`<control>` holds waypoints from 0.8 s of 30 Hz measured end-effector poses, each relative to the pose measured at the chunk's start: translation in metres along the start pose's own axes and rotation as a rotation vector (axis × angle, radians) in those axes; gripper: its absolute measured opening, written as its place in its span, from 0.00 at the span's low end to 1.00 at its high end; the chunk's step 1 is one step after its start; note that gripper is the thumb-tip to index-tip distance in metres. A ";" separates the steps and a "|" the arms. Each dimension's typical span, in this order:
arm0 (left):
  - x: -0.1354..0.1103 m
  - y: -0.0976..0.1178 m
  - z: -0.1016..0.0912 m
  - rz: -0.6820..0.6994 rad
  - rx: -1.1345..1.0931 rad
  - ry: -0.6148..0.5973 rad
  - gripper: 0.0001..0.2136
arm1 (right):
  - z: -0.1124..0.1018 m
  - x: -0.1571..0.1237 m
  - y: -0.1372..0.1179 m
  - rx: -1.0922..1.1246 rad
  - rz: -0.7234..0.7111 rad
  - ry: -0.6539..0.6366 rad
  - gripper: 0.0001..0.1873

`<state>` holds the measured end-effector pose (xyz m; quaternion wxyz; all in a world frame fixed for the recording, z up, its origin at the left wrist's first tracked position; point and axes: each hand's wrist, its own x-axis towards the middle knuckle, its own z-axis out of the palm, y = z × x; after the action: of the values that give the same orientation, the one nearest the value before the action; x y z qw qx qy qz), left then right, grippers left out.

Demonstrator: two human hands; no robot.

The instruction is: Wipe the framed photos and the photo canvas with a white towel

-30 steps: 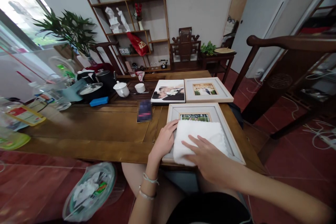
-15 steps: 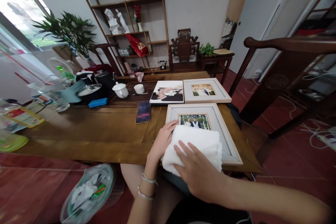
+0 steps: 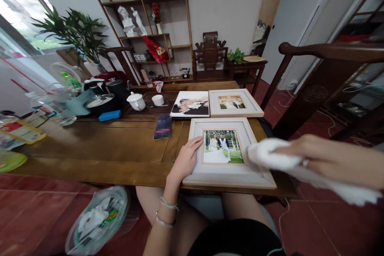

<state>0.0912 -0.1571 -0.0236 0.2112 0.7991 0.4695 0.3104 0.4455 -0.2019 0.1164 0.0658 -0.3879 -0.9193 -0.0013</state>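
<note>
A light wooden photo frame [image 3: 196, 174] with a wedding picture lies near the table's front edge. My left hand [image 3: 186, 158] rests flat on its left side, fingers stretched out and tips by the picture's edge. Over the frame's right side is my right hand [image 3: 312, 152], closed on a white towel [image 3: 267, 154]. Motion blurs the towel, and its loose end trails down to the right. Whether the towel touches the frame I cannot tell. Just behind lie a second photo frame [image 3: 253, 104] and a white-edged picture album or panel [image 3: 192, 104].
On the wooden table [image 3: 120, 148] are a phone-like dark item [image 3: 163, 126], a blue sponge-like block [image 3: 109, 115], a white lidded cup [image 3: 136, 101] and a small white cup [image 3: 157, 100]. A lined bin [image 3: 99, 220] stands below left. A wooden chair [image 3: 324, 76] is at the right.
My right hand has swept the towel from the frame's lower front toward the right, uncovering the wedding picture. My left hand stays on the frame.
</note>
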 end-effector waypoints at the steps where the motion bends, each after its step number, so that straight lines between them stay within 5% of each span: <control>1: 0.000 0.000 0.000 0.004 0.000 0.002 0.28 | -0.007 0.004 0.014 -0.010 0.029 0.079 0.28; 5: 0.000 -0.001 0.001 0.021 0.007 0.002 0.28 | -0.013 0.044 0.036 -0.233 0.265 0.559 0.23; 7: 0.000 -0.002 0.001 0.015 0.017 0.002 0.28 | 0.002 0.075 0.031 -0.273 0.222 0.612 0.24; 9: 0.000 -0.002 0.001 0.013 0.022 -0.003 0.28 | 0.026 0.109 0.021 -0.224 0.060 0.549 0.31; 16: 0.000 -0.002 0.001 0.008 0.052 0.017 0.27 | 0.108 0.194 -0.013 -0.237 -0.392 0.120 0.27; 24: -0.001 0.000 0.001 0.000 0.028 0.001 0.28 | 0.101 0.171 0.004 -0.235 -0.340 0.002 0.34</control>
<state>0.0915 -0.1576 -0.0241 0.1996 0.8017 0.4742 0.3043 0.3180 -0.0713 0.0369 0.0201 -0.2320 -0.9651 -0.1202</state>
